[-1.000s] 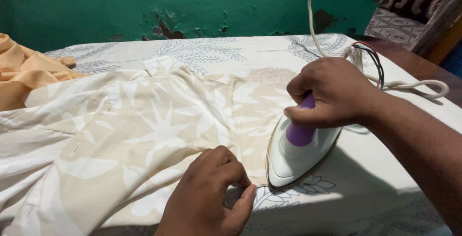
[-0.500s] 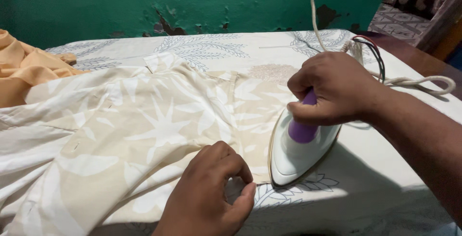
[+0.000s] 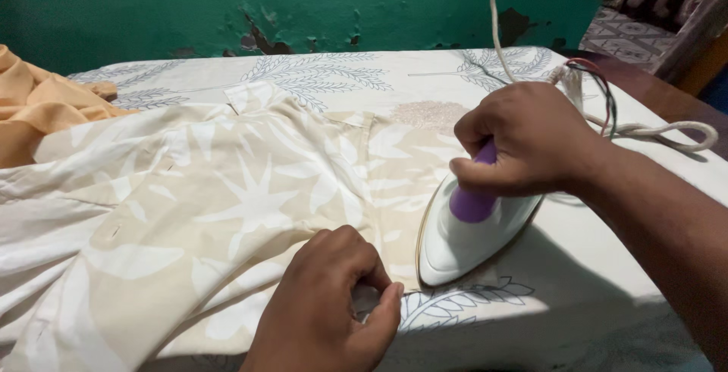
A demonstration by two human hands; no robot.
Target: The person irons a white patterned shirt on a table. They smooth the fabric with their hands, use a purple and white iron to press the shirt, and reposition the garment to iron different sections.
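Note:
A beige shirt with a white leaf print [image 3: 227, 190] lies spread over a table covered by a white cloth with a leaf pattern [image 3: 326, 72]. My right hand [image 3: 523, 141] grips the purple handle of a white electric iron [image 3: 459, 239], whose tip rests on the shirt's lower edge. My left hand [image 3: 326, 307] pinches the shirt's hem near the table's front edge, just left of the iron.
An orange cloth [image 3: 38, 106] is bunched at the left end of the table. The iron's white cord [image 3: 660, 131] loops on the table at the right and rises upward. A green wall with peeling paint [image 3: 303, 0] stands behind. Dark furniture [image 3: 667, 15] stands at the right.
The iron has slid slightly left along the shirt's edge. My left hand keeps pinching the hem in nearly the same place.

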